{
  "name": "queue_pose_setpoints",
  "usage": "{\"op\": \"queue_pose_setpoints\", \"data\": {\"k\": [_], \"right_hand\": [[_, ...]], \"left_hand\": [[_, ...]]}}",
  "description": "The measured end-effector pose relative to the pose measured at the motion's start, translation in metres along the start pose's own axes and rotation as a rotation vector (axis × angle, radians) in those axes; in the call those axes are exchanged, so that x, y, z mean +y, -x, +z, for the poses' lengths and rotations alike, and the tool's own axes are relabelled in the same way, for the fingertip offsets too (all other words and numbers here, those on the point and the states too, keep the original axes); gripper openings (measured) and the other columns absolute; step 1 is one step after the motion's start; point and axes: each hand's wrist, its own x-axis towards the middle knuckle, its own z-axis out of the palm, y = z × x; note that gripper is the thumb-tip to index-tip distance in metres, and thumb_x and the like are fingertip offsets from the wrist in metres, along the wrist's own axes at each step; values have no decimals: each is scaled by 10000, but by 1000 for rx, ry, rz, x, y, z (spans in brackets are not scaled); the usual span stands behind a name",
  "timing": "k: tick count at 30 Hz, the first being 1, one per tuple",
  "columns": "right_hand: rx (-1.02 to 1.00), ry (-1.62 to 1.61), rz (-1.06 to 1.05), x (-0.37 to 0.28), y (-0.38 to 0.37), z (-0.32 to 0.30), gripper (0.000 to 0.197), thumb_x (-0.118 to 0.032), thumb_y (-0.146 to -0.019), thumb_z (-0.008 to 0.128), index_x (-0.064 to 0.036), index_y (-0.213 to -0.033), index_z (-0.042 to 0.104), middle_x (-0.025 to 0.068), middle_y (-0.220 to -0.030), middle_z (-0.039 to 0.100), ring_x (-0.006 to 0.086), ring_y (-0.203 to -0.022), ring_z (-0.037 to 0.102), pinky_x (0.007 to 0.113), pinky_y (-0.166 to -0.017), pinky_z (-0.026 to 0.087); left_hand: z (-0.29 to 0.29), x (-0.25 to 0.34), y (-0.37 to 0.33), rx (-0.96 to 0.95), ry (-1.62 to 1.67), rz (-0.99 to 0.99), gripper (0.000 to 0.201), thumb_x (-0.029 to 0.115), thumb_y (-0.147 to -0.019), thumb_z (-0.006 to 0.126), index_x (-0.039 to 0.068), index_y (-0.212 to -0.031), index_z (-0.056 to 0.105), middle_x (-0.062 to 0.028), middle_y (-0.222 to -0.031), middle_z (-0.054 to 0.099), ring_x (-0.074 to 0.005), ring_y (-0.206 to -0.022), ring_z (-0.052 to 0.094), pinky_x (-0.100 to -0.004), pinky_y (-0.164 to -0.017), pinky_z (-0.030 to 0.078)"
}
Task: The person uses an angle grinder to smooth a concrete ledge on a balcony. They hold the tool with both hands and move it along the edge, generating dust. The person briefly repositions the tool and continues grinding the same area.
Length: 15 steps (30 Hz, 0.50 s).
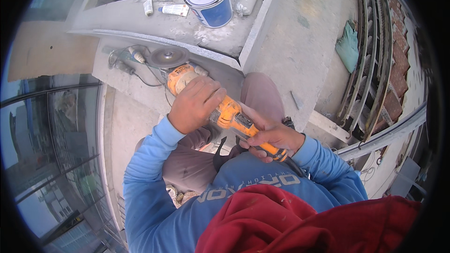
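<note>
An orange angle grinder (229, 115) lies slantwise across the middle, held in both my hands. Around its front body near the gear head, my left hand (198, 103) is closed. My right hand (274, 133) wraps the rear handle, close to where a black cord leaves it. At the grinder's far end the round disc (168, 56) sits beside the edge of a grey stone slab (206, 50); I cannot tell whether they touch. Plugs and a thin cable (137, 56) lie on the ledge just left of the disc.
A blue and white paint can (211, 7) with a lid stands on the far ledge, beside two small tubes (174, 10). Metal rails (370, 56) and a green bag (347, 47) are at the right. Glass panes (56, 145) line the left side.
</note>
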Motion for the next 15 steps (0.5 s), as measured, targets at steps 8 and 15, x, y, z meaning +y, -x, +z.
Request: {"op": "queue_pose_setpoints", "data": {"k": [8,15], "right_hand": [[-2,-13,-9,-1,-5,1,994,-33,-1006,629,-254,-1770,32,78,-924,591,139,-615,593,309,-508,503],[-62,-61,-14,-1,-27,-11,999,-46,-997,646,-281,-1769,58,95,-1012,611,145,-611,601,317,-512,522]], "left_hand": [[-4,-4,-1,-15,31,-10,513,24,-731,740,25,-1236,651,-154,-1208,671,-380,-1134,673,-507,-1035,538],[0,-25,7,-34,17,-25,597,12,-665,804,40,-1241,650,-144,-1223,679,-375,-1155,673,-507,-1050,526]]}}
